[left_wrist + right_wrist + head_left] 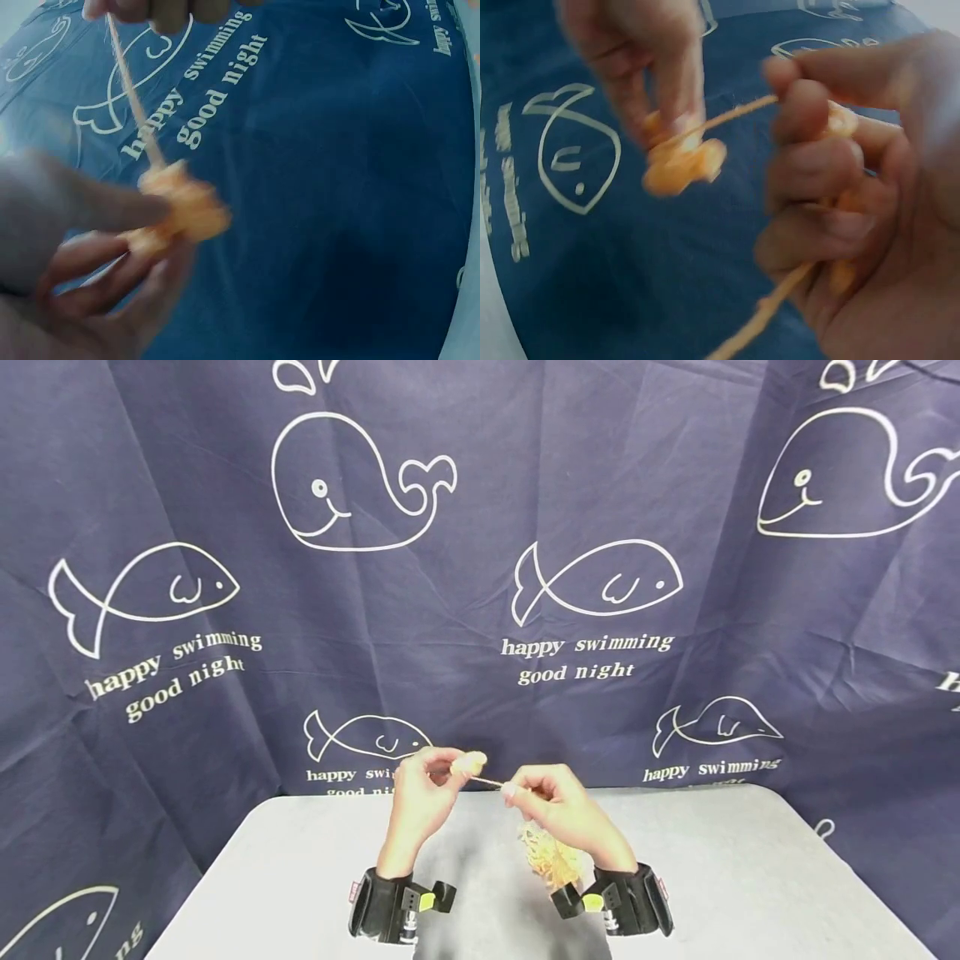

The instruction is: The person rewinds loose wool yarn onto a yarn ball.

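Observation:
Over the far part of the table, my left hand (422,793) pinches a small wound bundle of pale orange yarn (469,764) between thumb and fingers. A taut yarn strand (133,94) runs from that bundle to my right hand (561,802). In the right wrist view the right thumb and forefinger pinch the strand, while the other fingers curl over more yarn inside the palm. A loose length of yarn (761,311) leaves the bottom of that fist. Below the right hand lies a tangled yarn pile (553,858) on the table, partly hidden by the hand and wrist gear.
The light grey table (300,860) has rounded far corners. Behind it hangs a dark blue curtain (480,610) printed with white whales, fish and lettering. Black camera straps (382,906) sit round both wrists.

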A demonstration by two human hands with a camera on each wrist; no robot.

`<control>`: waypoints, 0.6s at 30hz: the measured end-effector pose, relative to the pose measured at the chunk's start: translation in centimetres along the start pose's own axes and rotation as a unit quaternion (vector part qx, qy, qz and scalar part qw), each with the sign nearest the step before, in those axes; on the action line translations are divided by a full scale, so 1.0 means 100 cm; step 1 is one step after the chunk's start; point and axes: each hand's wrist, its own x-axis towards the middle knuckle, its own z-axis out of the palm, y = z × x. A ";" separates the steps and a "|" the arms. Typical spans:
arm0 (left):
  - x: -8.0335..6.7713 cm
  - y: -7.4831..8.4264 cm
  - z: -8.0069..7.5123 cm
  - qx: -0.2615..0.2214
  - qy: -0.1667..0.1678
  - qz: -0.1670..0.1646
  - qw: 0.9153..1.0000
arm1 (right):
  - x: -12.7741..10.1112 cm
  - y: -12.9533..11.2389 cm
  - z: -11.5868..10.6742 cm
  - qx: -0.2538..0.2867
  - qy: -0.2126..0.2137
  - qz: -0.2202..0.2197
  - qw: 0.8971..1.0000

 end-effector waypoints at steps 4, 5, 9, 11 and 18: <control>-0.003 0.003 -0.007 0.013 -0.162 0.013 0.987 | 0.000 0.003 -0.005 0.134 0.076 -0.003 0.988; -0.003 0.003 -0.009 0.002 -0.207 0.014 0.978 | 0.000 0.005 -0.006 0.173 0.095 -0.001 0.980; -0.004 0.007 -0.015 -0.049 -0.359 0.016 0.932 | 0.000 0.011 -0.010 0.315 0.154 0.011 0.936; -0.004 0.007 -0.016 -0.096 -0.410 0.014 0.907 | 0.001 0.014 -0.011 0.352 0.180 0.023 0.918; -0.003 0.016 -0.016 -0.358 -0.431 0.063 0.826 | 0.005 0.026 -0.006 0.223 0.261 0.122 0.931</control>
